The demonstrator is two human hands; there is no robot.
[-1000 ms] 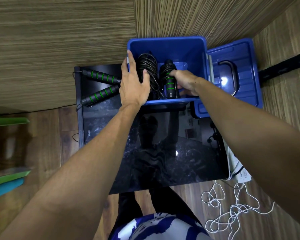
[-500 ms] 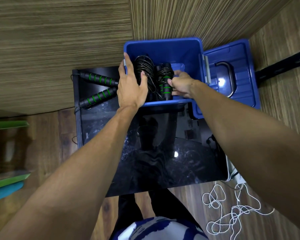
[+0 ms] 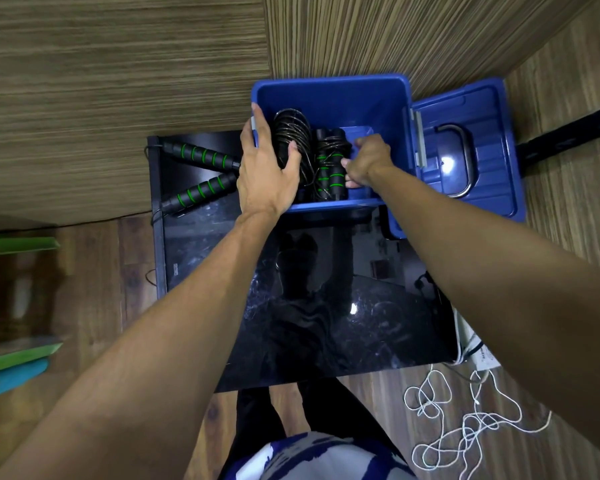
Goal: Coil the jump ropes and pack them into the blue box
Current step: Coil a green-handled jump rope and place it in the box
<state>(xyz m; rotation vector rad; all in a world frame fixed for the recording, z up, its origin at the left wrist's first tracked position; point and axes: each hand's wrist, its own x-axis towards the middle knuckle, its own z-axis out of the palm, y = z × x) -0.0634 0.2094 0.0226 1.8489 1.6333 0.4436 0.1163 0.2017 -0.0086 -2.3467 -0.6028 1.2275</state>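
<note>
The open blue box (image 3: 329,93) stands at the far end of a glossy black table (image 3: 326,306). Inside it a coiled black rope (image 3: 291,133) stands on the left, and a bundled jump rope with green-ringed black handles (image 3: 330,168) lies in the middle. My left hand (image 3: 264,174) straddles the box's left wall, fingers outside and thumb inside against the coil. My right hand (image 3: 366,161) is inside the box, with curled fingers holding the right side of the handle bundle. Another jump rope's two handles (image 3: 201,174) lie on the table left of the box.
The box's blue lid (image 3: 465,147) with a metal handle hangs open to the right. Wood-panel walls close in behind and on both sides. A tangled white cord (image 3: 465,427) lies on the wooden floor at the lower right. Green and teal objects (image 3: 14,365) sit at the left edge.
My right hand has slid from over the handle bundle to its right side, and the bundle sits a little lower in the box. My left hand stays on the box wall.
</note>
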